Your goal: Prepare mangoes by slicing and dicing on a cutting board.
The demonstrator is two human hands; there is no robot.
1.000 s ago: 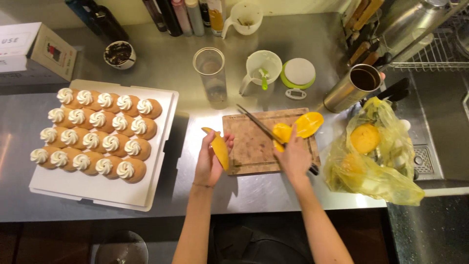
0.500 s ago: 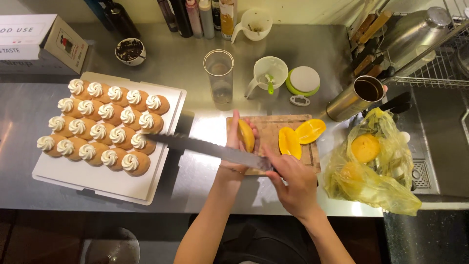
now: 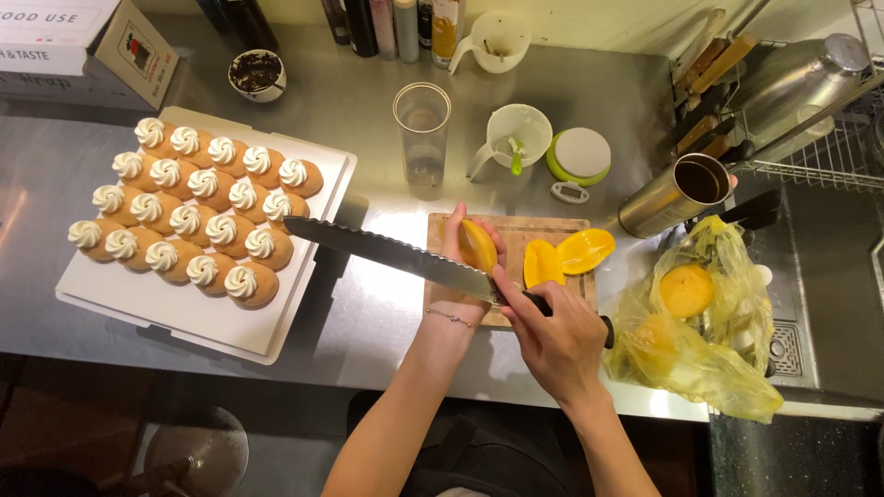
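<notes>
My left hand (image 3: 454,276) holds a yellow mango piece (image 3: 478,245) upright over the wooden cutting board (image 3: 543,230). My right hand (image 3: 558,333) grips the black handle of a long serrated knife (image 3: 387,250). Its blade points left across my left hand and out over the steel counter. Two cut mango halves (image 3: 564,258) lie on the board to the right, flesh up.
A white tray (image 3: 198,317) with several cream-topped pastries sits at left. A yellow plastic bag (image 3: 700,350) with whole mangoes lies at right. Behind the board stand a clear cup (image 3: 422,124), a white pitcher (image 3: 516,133), a green-rimmed lid (image 3: 580,155) and a steel tumbler (image 3: 677,193).
My left hand has brought the mango piece from left of the board to over it. My right hand picked up the knife, whose blade now reaches left beyond the board.
</notes>
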